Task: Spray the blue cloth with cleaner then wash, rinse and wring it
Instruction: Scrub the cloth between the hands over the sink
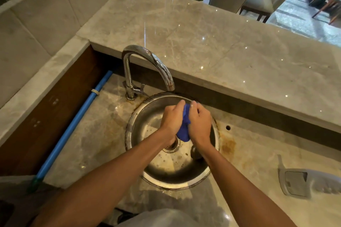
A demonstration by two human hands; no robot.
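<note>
The blue cloth (185, 127) is bunched into a narrow roll over the round steel sink (135, 125). My left hand (172, 119) grips its left side and my right hand (200, 122) grips its right side, so both hands are shut on it and pressed close together. The cloth's lower end hangs just above the drain (172, 146). A chrome gooseneck tap (147, 68) arches over the sink's far rim, and no water stream shows from its spout. A grey spray bottle (311, 182) lies on its side on the counter at the right.
A blue pipe (73, 131) runs diagonally along the counter's left side. A raised marble ledge (221, 46) stands behind the sink. A small hole (228, 127) sits in the counter right of the sink. A dark round stopper (195, 151) lies in the basin.
</note>
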